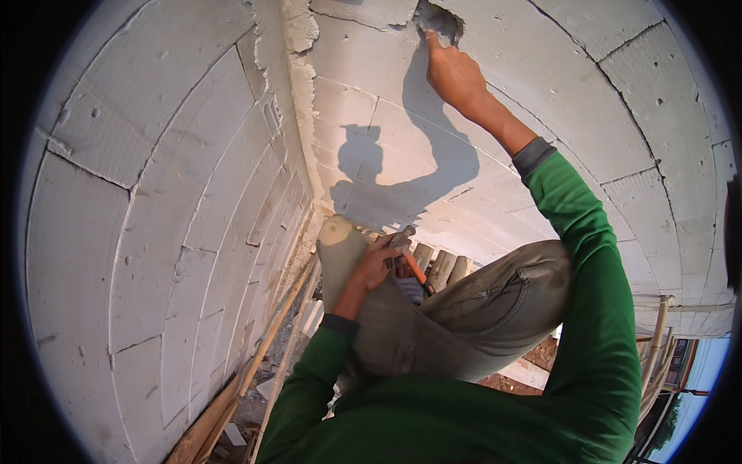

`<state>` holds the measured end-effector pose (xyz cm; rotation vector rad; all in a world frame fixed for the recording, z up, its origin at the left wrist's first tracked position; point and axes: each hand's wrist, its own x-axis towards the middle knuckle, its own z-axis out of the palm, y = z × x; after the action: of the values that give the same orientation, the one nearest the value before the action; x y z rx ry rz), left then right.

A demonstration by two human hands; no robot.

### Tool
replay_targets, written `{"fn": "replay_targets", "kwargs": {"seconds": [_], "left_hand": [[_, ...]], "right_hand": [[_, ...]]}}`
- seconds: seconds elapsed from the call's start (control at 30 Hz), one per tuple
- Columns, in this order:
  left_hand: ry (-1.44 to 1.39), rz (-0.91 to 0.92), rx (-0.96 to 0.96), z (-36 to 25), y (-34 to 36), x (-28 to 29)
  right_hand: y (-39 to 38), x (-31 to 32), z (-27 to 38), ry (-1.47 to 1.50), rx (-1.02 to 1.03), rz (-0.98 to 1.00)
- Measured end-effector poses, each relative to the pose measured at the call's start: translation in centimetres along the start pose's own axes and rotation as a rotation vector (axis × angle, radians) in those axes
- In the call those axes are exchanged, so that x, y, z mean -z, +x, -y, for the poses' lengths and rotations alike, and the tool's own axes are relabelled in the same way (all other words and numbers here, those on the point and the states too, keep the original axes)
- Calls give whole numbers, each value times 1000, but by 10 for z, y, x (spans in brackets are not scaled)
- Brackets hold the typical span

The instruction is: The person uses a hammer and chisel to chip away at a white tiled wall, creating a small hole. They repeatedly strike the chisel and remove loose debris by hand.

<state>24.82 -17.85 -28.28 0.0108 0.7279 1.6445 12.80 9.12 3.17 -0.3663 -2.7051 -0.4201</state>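
Note:
My left hand (380, 259), low over my legs in the middle, grips a hammer (406, 234) with a metal head and an orange and black handle. Any second tool in that grip is too hidden to make out. My right hand (452, 73) is raised to a ragged hole (437, 22) in the pale block wall (556, 100), index finger at its lower edge, other fingers curled; whether they hold anything is hidden. My shadow falls on the wall below it.
Another block wall (139, 247) rises at the left, meeting the facing wall in a rough mortared corner. Round poles (440, 271) lie under me. Bamboo poles (259, 363) slope along the left wall; more poles (655, 340) stand at the lower right.

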Motion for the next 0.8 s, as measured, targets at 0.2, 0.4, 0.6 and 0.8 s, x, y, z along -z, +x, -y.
{"fn": "replay_targets", "kwargs": {"seconds": [0.2, 0.4, 0.6, 0.8], "left_hand": [[-26, -34, -26, -2, -1, -9], [-66, -14, -49, 1, 1, -5], [-11, 30, -26, -5, 0, -7], [-35, -18, -1, 3, -2, -1]], "right_hand": [[6, 17, -8, 41, -15, -4], [25, 21, 1, -75, 22, -128], [-10, -7, -5, -139, 101, 2], [15, 39, 1, -177, -44, -145]]}}
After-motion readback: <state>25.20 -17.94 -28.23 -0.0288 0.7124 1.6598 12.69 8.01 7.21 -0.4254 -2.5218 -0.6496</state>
